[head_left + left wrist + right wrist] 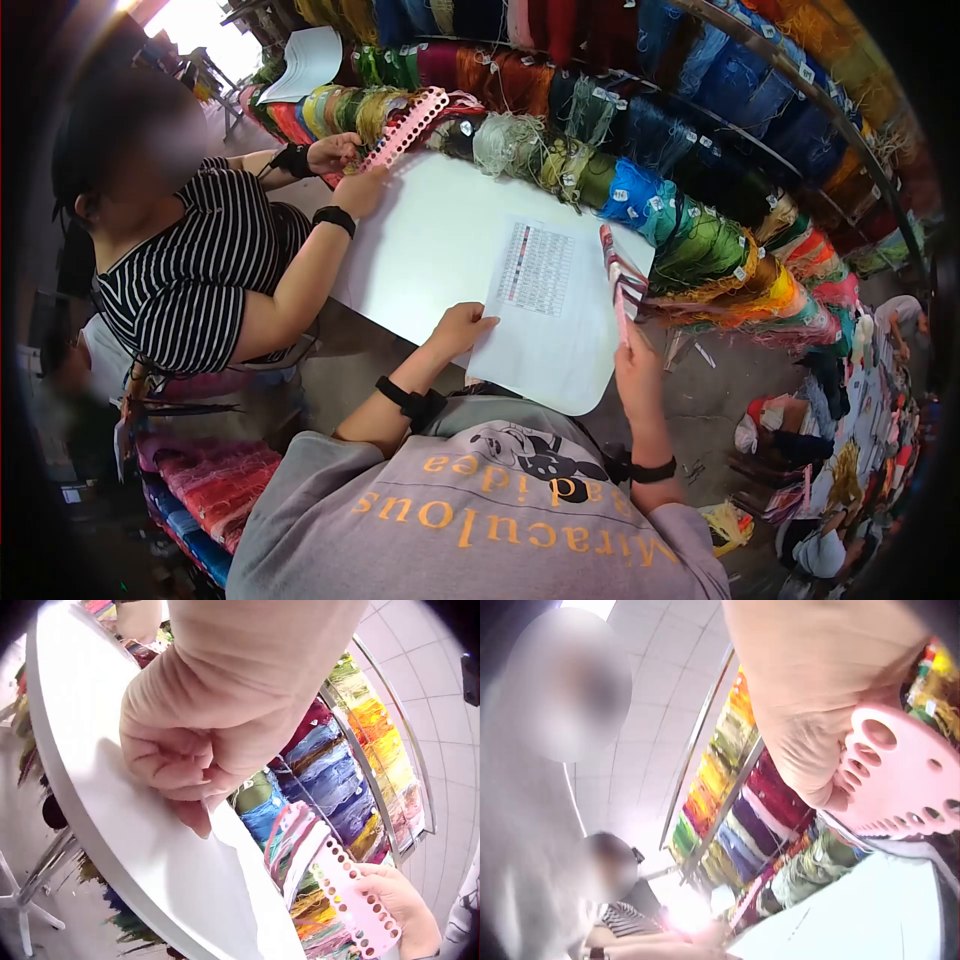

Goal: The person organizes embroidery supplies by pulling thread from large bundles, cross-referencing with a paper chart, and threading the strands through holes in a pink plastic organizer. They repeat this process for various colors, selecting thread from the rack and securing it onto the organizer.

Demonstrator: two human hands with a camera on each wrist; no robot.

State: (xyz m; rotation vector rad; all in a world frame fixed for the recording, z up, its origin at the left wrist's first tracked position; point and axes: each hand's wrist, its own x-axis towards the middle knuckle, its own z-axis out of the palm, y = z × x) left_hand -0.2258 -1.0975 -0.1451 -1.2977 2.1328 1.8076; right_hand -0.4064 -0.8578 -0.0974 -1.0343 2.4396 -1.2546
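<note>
My left hand (463,328) pinches the left edge of a white paper sheet (535,355), which bears a printed table with coloured cells. Part of the sheet hangs past the near edge of the white table (400,255). To the right of it, my right hand (638,378) grips a pink thread holder card (346,894) punched with rows of round holes. Strands of pink, white and mauve thread (294,844) hang from that card. In the right wrist view the card (907,776) comes out from under my curled fingers.
On the left, a person in a striped shirt (205,275) holds another pink holed card (408,125) over the table. Racks with labelled thread skeins (690,240) curve along the far side. White papers (305,62) lie on the skeins at the back left.
</note>
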